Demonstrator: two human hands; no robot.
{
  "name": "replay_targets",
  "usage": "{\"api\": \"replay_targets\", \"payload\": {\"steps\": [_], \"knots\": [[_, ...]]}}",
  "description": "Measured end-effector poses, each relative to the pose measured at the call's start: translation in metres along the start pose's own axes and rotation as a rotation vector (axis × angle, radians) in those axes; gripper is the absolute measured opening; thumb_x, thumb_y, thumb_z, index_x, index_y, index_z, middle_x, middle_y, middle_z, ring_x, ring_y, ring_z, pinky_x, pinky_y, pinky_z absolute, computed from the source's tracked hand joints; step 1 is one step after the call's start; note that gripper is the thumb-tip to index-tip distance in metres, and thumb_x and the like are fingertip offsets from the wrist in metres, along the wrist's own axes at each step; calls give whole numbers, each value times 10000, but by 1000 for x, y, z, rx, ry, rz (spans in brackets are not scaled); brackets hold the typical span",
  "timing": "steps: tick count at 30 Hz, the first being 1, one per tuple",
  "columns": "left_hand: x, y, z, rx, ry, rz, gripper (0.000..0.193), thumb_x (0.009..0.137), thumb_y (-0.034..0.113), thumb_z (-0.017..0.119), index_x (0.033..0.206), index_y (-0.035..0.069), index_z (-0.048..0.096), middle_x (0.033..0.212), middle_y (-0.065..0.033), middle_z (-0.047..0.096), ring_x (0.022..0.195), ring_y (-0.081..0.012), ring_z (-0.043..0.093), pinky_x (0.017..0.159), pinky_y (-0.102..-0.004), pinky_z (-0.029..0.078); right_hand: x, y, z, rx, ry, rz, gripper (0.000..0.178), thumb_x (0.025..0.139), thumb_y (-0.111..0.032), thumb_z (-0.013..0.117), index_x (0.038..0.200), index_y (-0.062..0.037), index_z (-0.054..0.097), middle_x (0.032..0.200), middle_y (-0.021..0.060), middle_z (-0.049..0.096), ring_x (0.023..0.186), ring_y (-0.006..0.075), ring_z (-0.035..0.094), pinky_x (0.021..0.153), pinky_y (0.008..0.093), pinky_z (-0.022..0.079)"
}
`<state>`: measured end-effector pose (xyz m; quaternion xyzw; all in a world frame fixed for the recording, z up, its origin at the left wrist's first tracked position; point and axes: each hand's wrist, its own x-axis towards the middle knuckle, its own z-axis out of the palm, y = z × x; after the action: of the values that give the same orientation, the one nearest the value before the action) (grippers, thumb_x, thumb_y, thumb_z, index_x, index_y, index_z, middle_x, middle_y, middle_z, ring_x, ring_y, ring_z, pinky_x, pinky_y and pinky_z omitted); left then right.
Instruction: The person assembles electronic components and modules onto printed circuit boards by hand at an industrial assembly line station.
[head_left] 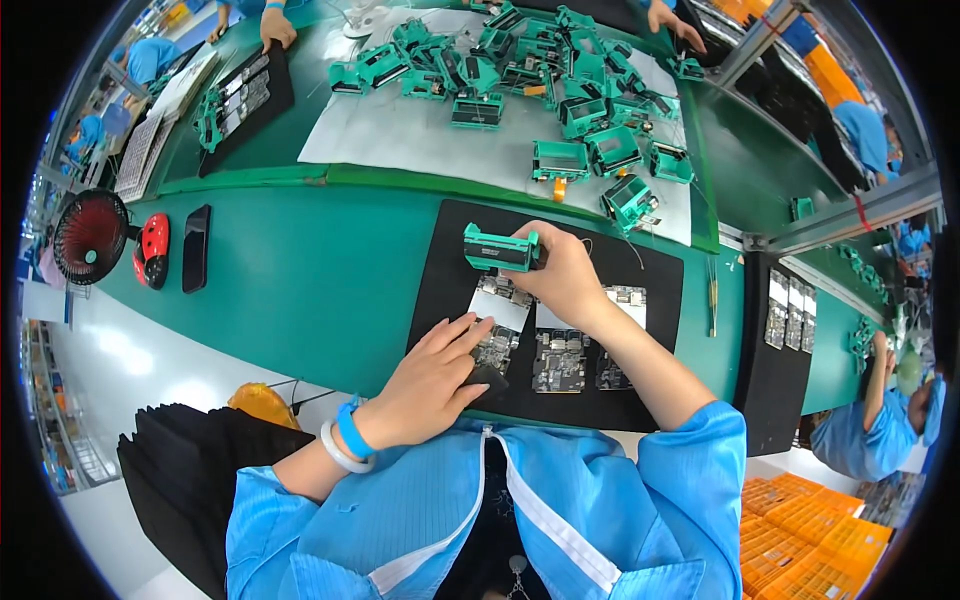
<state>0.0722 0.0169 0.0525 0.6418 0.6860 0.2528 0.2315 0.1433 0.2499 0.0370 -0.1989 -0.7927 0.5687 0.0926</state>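
My right hand (560, 275) is closed round the right end of a green plastic frame with a black middle (487, 250), held over the top of the leftmost circuit board. My left hand (430, 385) lies with its fingers stretched out at that circuit board (493, 350), fingertips on its left side and thumb near its lower end, by a small black piece (487, 384). Beside it to the right, on the black mat (450, 240), lie a second board (560, 362) and a third board (612, 375), the latter partly hidden by my right forearm.
Many green frames (585, 115) with thin wires lie heaped on a white sheet (350, 140) beyond the mat. A phone (197, 248), a red device (152, 250) and a small fan (90, 237) are at left. Other people's hands (278, 28) work at neighbouring places.
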Motion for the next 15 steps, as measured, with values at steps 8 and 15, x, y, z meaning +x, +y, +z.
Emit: {"api": "replay_targets", "payload": {"steps": [8, 15], "knots": [[-16, 20, 17, 69, 158, -131, 257, 890, 207, 647, 822, -24, 555, 1475, -212, 445, 1293, -392, 438, 1043, -488, 370, -10, 14, 20, -144, 71, -99, 255, 767, 50, 757, 938, -2, 575, 1073, 70, 665, 829, 81, 626, 692, 247, 531], [-10, 10, 0, -223, 451, -96, 191, 795, 65, 732, 951, -15, 656, 1181, -145, 637, 1006, -321, 605, 802, -393, 505, -6, 16, 20, -52, 30, -109, 275, 721, 71, 738, 933, -21, 589, 1001, 86, 665, 828, 170, 633, 701, 292, 514]]}}
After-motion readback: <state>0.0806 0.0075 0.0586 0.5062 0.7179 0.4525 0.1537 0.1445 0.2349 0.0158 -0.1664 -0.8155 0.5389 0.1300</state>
